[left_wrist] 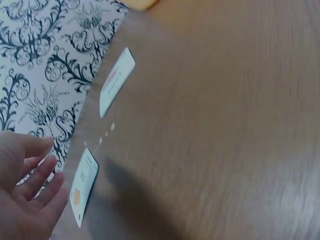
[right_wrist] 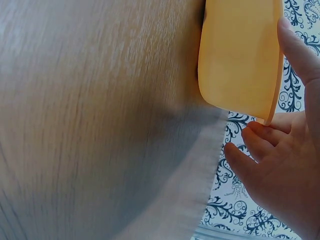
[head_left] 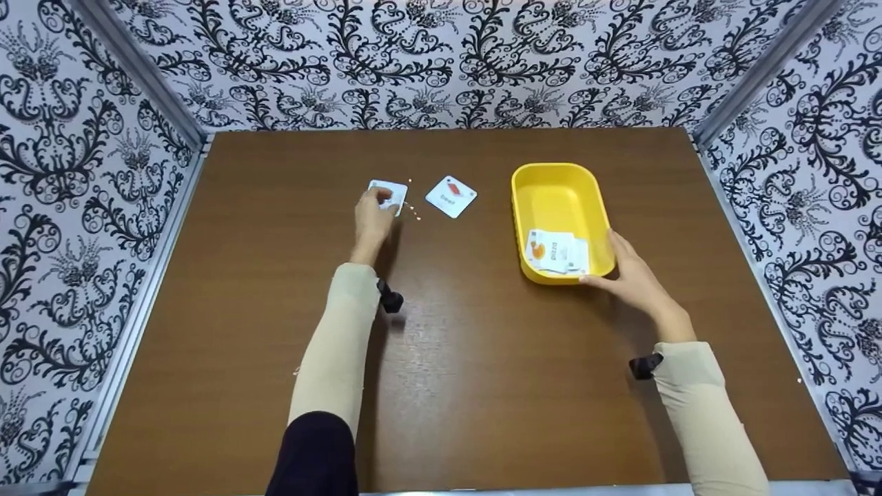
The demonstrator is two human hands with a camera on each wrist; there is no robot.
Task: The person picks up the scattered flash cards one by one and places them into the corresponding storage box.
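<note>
My left hand [head_left: 374, 219] is over a white card [head_left: 396, 193] on the table, its fingers bent loosely above it. In the left wrist view that card [left_wrist: 83, 187] shows an orange picture, and the hand [left_wrist: 32, 190] shows a gap between thumb and fingers. Right of it lies another card [head_left: 451, 196], turned diamond-wise, with a red picture and a short word. My right hand [head_left: 637, 279] holds a yellow plastic bin [head_left: 558, 200] at its near right corner, thumb along the near rim and fingers on the right side. Inside the bin's near end lie several cards [head_left: 551, 249], one reading "pizza".
A few pale crumbs [head_left: 415, 212] are scattered between the two cards on the brown wooden table [head_left: 482, 372]. Walls with black and white scroll patterns [head_left: 441, 69] close off the back and both sides.
</note>
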